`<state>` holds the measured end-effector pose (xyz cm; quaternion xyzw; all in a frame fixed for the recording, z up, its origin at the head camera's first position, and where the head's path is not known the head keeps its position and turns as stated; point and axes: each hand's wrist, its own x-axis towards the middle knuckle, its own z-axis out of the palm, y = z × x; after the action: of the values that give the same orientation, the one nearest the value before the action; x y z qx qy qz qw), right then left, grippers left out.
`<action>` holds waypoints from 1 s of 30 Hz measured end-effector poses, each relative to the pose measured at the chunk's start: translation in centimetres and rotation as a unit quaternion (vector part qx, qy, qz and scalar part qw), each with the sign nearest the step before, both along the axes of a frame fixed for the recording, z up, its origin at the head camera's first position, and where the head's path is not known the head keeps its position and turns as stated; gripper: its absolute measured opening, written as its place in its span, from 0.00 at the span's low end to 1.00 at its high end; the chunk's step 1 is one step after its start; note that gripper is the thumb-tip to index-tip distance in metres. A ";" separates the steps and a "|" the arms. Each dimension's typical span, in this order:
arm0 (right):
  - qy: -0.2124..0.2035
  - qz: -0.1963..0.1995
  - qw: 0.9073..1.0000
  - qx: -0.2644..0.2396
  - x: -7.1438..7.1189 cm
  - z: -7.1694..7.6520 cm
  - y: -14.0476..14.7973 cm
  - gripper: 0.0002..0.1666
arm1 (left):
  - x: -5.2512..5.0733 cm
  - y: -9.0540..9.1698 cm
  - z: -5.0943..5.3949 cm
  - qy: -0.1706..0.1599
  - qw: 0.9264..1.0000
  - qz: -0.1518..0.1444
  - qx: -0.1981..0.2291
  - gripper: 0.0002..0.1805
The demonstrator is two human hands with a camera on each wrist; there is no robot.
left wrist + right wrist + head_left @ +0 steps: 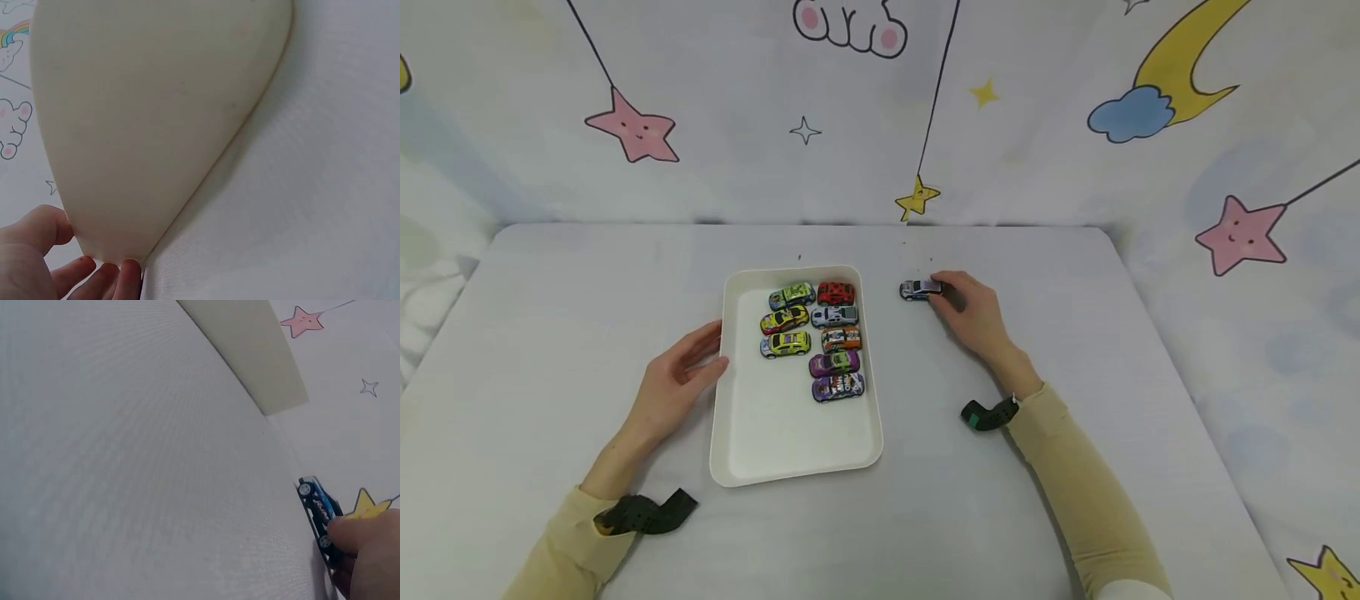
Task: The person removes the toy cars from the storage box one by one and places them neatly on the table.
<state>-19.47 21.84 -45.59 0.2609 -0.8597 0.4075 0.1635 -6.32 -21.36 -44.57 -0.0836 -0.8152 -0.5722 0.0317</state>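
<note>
A white tray [767, 454] lies left of the table's middle, holding several small toy cars in two columns. My left hand [681, 375] holds the tray's left edge, thumb at the rim and fingers along the outside; the left wrist view shows the tray's outer wall [156, 112] close up. Right of the tray, my right hand [973, 312] pinches the rear of a silver-and-dark toy car [916, 289] between thumb and fingers. That car's wheels and blue side show in the right wrist view, where it is at the table surface and partly covered by the thumb [356, 532].
Inside the tray, a red car [836, 293] tops the right column, and a purple car with white lettering [838, 387] ends it. The left column runs from a green car [792, 295] to a yellow one [786, 344]. A patterned cloth backdrop [737, 167] rises behind the table.
</note>
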 end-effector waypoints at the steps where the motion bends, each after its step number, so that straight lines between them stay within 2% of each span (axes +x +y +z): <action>1: -0.002 -0.001 1.000 0.002 0.0 0.0 0.0 0.17 | 0.1 0.0 0.0 0.000 1.000 0.000 0.001 0.29; 9: -0.016 -0.001 1.000 0.004 0.2 0.1 -0.1 0.18 | 0.0 -0.2 -0.3 0.007 1.000 -0.008 0.009 0.28; 13: -0.007 -0.001 1.000 -0.002 0.2 0.2 -0.1 0.18 | -0.2 -0.2 -0.4 0.007 1.000 -0.014 0.015 0.29; 18: 0.057 -0.030 0.998 -0.027 0.3 0.3 -0.3 0.17 | -0.2 -0.3 -0.4 0.003 1.000 -0.015 0.015 0.29; 21: 0.107 -0.066 0.990 -0.055 0.7 0.4 -0.7 0.18 | -0.2 -0.3 -0.4 0.002 1.000 -0.014 0.015 0.29; 23: 0.130 -0.076 0.986 -0.076 1.2 0.5 -1.1 0.19 | -0.2 -0.3 -0.3 0.002 1.000 -0.014 0.014 0.28; 26: 0.148 -0.060 0.983 -0.096 2.0 0.6 -2.0 0.20 | -0.2 -0.3 -0.3 0.000 1.000 -0.014 0.015 0.29; 30: 0.149 -0.007 0.983 -0.106 3.5 0.7 -3.7 0.19 | -0.2 -0.3 -0.3 0.000 1.000 -0.013 0.011 0.29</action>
<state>-15.93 18.13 -44.92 0.2936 -0.7793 0.4519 0.3198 -6.54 -21.63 -44.87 -0.0934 -0.8076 -0.5817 0.0251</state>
